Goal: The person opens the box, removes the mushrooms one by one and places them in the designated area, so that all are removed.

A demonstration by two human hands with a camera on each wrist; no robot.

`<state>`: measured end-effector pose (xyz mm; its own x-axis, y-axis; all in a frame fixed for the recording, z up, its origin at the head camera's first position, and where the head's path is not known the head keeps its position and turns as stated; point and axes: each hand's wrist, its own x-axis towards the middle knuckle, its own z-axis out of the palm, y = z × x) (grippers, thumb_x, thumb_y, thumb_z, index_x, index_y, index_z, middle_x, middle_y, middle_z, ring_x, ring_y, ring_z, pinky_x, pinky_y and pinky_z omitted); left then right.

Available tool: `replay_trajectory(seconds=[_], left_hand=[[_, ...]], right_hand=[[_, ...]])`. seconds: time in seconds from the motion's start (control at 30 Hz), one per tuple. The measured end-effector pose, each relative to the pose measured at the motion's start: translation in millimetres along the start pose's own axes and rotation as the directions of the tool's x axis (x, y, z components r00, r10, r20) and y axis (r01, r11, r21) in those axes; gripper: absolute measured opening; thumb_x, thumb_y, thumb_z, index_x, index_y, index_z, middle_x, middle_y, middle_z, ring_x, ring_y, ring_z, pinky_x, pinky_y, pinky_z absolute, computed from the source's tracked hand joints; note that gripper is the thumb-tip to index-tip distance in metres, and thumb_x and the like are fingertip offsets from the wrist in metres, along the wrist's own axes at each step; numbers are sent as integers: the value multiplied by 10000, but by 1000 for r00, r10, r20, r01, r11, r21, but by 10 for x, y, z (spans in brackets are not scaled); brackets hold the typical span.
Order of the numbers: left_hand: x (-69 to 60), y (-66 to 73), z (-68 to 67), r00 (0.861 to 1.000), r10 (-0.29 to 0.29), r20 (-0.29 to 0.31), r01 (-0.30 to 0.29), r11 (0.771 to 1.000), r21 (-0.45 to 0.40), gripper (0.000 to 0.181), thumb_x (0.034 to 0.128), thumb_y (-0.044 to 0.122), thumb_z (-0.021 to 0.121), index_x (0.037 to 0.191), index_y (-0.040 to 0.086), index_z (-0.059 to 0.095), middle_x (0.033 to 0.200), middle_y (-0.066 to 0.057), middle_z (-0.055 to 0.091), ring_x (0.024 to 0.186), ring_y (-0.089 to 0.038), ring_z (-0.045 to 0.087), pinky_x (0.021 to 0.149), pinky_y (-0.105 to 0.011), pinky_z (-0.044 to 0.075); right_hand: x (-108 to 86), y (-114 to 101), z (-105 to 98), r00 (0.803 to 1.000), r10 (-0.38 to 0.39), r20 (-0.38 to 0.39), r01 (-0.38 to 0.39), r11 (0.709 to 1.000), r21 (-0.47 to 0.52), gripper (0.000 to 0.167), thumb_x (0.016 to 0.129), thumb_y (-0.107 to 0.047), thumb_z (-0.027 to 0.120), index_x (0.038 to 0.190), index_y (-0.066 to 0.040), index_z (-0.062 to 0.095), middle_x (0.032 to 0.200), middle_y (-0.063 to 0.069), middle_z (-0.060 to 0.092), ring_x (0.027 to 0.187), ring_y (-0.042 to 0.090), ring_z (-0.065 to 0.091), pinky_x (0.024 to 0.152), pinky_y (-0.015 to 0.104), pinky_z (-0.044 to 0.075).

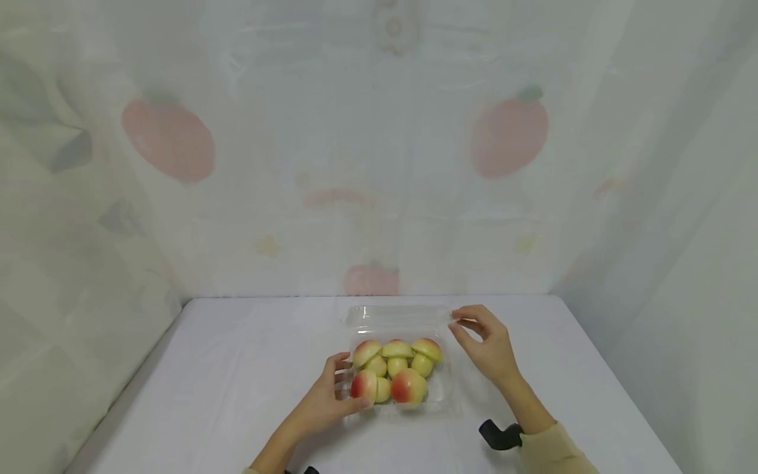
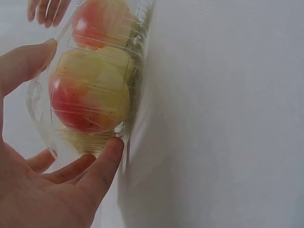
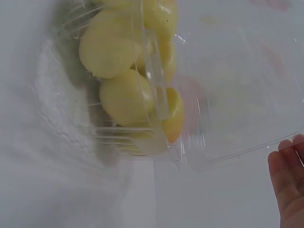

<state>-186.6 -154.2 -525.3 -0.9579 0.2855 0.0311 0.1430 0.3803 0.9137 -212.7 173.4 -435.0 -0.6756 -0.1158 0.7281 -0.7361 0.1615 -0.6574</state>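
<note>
A clear plastic clamshell container (image 1: 439,388) sits on the white table with its lid (image 1: 397,317) raised at the back. Inside lie several mushroom-shaped yellow pieces (image 1: 408,386) with red patches, two in front and three behind. My left hand (image 1: 320,403) grips the container's left side, thumb at the front corner; in the left wrist view its fingers (image 2: 107,159) press the ribbed wall. At the lid's right corner, my right hand (image 1: 488,345) pinches the edge between thumb and fingers. The right wrist view shows those fingertips (image 3: 285,145) at the lid's rim, with the thumb out of sight.
The white table (image 1: 225,368) spreads out on both sides of the container. Behind it hangs a pale curtain (image 1: 379,250) with faded fruit prints, and more sheeting closes off the left and right. A black curved piece (image 1: 500,436) sits by the right wrist.
</note>
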Motion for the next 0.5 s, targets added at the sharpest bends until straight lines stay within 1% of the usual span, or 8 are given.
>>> replay_trajectory(seconds=[0.17,0.27,0.33,0.5], left_hand=[[4,13,2,1000,1,0,-1,1000,1,961,819,317,870,1522,61,268,1457,-206,441,1293,-432,501,1016,-485,511],[7,23,5,1000,4,3,-4,1000,-3,950,822,313,867,1521,66,273,1457,-200,445,1291,-422,503,1017,-464,512],[8,28,7,1000,5,5,-5,1000,-8,948,822,312,867,1521,68,275,1457,-197,444,1291,-418,503,1015,-452,512],[7,25,3,1000,5,13,-5,1000,-19,949,827,315,864,1524,64,270,1462,-203,436,1299,-425,494,1012,-460,515]], right_hand=[[40,39,-12,1000,11,-12,-11,1000,-3,229,812,254,679,1025,190,627,1013,356,622,958,328,644,898,282,581],[62,67,-16,999,27,-23,-27,1000,1,220,815,248,682,1019,190,627,1014,355,626,953,266,656,890,244,575],[77,83,-12,999,40,-33,-40,999,3,212,817,243,685,1013,188,629,1007,353,628,945,206,666,876,238,578],[106,111,14,993,103,-53,-102,995,5,174,845,203,690,1009,185,634,992,334,639,938,106,669,854,240,585]])
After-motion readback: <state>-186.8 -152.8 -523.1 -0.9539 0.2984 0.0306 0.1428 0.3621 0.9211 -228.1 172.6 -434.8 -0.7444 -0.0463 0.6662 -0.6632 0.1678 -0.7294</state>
